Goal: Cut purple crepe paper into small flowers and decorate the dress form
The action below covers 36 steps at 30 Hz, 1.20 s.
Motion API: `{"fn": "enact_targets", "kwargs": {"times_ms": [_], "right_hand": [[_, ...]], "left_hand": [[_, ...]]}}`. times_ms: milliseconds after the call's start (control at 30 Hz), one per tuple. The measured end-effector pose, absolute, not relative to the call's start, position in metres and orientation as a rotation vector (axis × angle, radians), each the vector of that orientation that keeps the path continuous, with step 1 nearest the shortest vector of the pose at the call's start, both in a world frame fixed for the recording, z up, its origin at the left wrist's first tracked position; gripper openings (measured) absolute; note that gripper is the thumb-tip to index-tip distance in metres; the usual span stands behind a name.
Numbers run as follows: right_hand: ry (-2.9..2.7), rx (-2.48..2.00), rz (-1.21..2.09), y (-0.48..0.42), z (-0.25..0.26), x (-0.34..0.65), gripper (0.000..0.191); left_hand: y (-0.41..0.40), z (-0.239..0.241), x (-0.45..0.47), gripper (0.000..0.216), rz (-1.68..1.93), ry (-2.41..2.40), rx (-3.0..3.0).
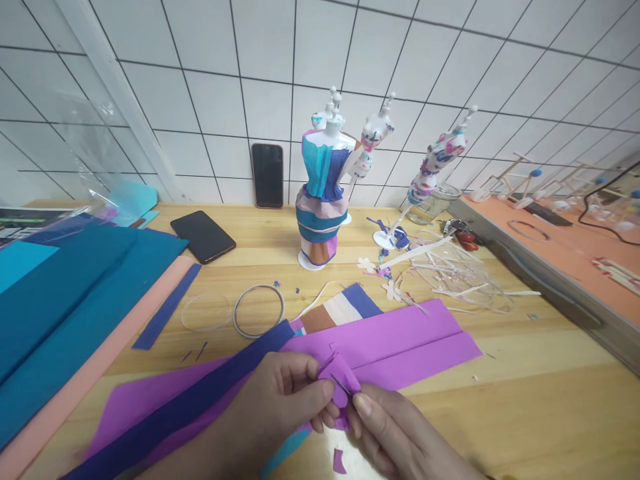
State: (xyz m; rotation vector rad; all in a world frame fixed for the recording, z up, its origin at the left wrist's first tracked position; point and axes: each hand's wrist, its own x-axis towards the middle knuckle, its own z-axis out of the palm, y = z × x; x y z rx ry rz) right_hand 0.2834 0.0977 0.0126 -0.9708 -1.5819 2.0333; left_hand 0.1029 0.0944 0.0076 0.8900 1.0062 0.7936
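My left hand [287,390] pinches a small folded piece of purple crepe paper [339,373] between thumb and fingers. From the other side my right hand [387,423] grips a thin dark pointed tool [343,385], whose tip lies against that paper; most of the tool is hidden by my fingers. Under and behind both hands spreads a long purple crepe sheet [400,343]. A dark blue strip [210,393] runs beneath my left forearm. A cut purple scrap [339,461] shows just below my hands.
A dress form [323,200] wrapped in coloured paper stands at the back, smaller forms beside it. Two phones [203,237] [268,175], a metal ring [259,311], teal sheets [90,293] at left and tangled white strips [460,273] at right surround the work.
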Motion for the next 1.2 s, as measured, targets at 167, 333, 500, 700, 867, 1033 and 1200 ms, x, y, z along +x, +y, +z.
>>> {"fn": "enact_targets", "kwargs": {"times_ms": [167,333,500,700,867,1033,1200], "right_hand": [[-1.33,-1.068,2.097,0.093,0.019,0.282,0.04],[-1.219,-1.088,2.138,0.094,0.023,0.281,0.04],[-1.128,-1.133,2.135,0.095,0.029,0.28,0.044],[-1.111,-1.226,2.165,0.092,0.025,0.282,0.048],[-1.283,-1.176,2.129,0.093,0.025,0.284,0.051],[-1.391,-1.156,2.082,0.095,0.028,0.285,0.051],[-1.407,-1.116,2.093,0.096,0.031,0.285,0.055]], "left_hand": [[0.095,0.009,0.102,0.029,0.827,0.949,0.909],[0.094,0.009,0.102,0.028,0.805,0.983,0.931],[0.094,0.01,0.102,0.021,0.816,0.992,0.935],[0.096,0.013,0.103,0.014,0.795,0.997,0.937],[0.095,0.013,0.104,0.013,0.779,1.001,0.945],[0.093,0.014,0.104,0.011,0.759,1.002,0.929],[0.09,0.014,0.104,0.012,0.741,1.001,0.899]]}}
